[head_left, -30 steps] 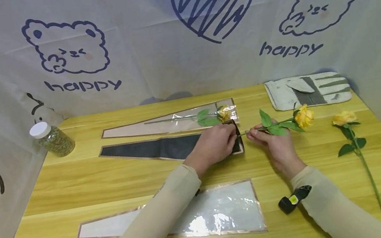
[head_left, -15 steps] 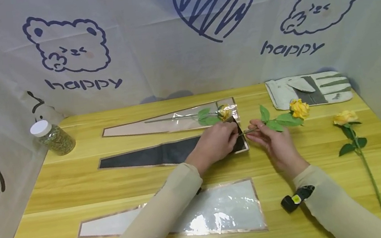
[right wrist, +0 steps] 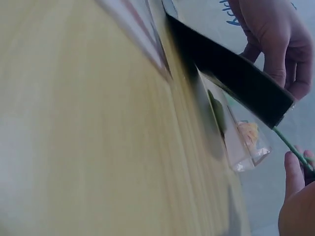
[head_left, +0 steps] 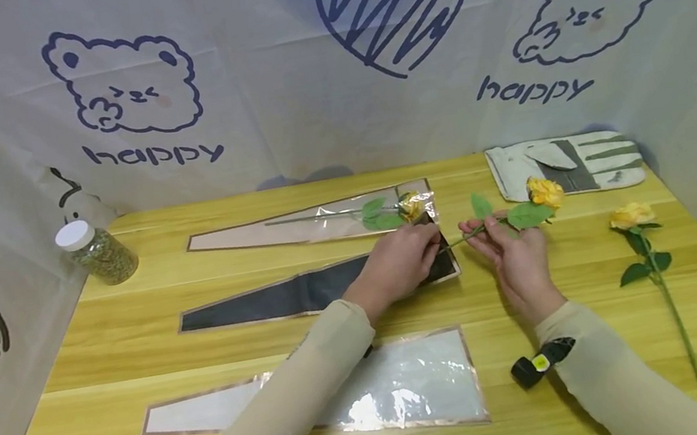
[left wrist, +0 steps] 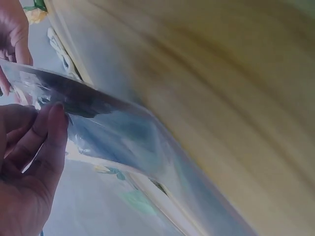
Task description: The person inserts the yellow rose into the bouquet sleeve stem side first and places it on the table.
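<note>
In the head view, my left hand (head_left: 400,264) pinches the wide end of a long tapered black flower sleeve (head_left: 332,285), lifting that end off the table. My right hand (head_left: 520,262) holds the stem of a yellow rose (head_left: 546,192) with green leaves. Its bloom points right, and the lower stem runs into the sleeve's mouth. The right wrist view shows the green stem (right wrist: 288,140) at the opening of the black sleeve (right wrist: 236,73). Thumb and fingers of the left hand (left wrist: 34,162) grip the sleeve's clear film in the left wrist view. The stem inside the sleeve is hidden.
Behind lies a pale sleeve (head_left: 255,234) with a yellow rose inside. A white sleeve (head_left: 409,383) lies in front, partly under the left arm. Another yellow rose (head_left: 672,303) is at right, a work glove (head_left: 562,167) at back right, a lidded jar (head_left: 99,253) at back left.
The rose has slid left, its stem deeper in the sleeve, and the right hand's grip now sits nearer the bloom. The black sleeve's narrow end has swung toward the front.
</note>
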A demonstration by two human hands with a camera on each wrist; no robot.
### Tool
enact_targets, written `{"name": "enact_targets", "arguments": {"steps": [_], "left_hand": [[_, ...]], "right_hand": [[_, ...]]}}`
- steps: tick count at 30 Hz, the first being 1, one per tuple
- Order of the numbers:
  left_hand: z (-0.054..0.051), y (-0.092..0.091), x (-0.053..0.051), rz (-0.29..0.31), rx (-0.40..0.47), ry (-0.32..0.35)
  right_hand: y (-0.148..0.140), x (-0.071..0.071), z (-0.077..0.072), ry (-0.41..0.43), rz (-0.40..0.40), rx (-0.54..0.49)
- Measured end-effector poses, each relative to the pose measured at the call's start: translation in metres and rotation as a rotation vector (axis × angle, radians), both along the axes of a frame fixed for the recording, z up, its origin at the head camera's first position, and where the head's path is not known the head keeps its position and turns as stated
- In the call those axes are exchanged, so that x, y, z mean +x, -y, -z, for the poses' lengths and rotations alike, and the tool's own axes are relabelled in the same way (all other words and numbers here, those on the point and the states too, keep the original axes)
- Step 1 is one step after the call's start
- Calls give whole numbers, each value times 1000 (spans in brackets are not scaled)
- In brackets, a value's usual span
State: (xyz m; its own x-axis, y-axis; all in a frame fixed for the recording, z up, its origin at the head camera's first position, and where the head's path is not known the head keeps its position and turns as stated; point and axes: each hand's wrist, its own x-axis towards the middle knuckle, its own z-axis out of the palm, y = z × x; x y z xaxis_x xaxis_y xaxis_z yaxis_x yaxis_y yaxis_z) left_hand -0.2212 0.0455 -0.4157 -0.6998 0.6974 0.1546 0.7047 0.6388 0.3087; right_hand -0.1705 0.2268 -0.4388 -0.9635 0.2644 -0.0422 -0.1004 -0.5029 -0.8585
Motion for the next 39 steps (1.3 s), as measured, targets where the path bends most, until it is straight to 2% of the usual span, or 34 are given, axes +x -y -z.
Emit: {"name": "enact_targets", "arguments": {"steps": [5, 8, 13, 17, 19, 26, 31, 39], "left_hand": [[-2, -3, 1, 4, 25, -15], [-3, -5, 1, 6, 36, -14], [-4, -5, 1, 3, 21, -2], [-5, -3, 0, -8, 19, 1], [-5, -3, -1, -9, 26, 0], [-6, -1, -1, 18, 54, -24], [-6, -1, -2, 45, 90, -45], [-7, 0, -3, 52, 113, -18]], "right_hand": [[5, 0, -3, 120, 76, 20], [8, -1, -4, 174, 59, 54], [7, 1, -4, 166, -39, 106], [3, 3, -4, 138, -104, 87], [2, 3, -3, 138, -109, 90], [5, 1, -3, 153, -11, 140], [4, 2, -1, 159, -87, 140], [-1, 4, 2, 158, -168, 74]]}}
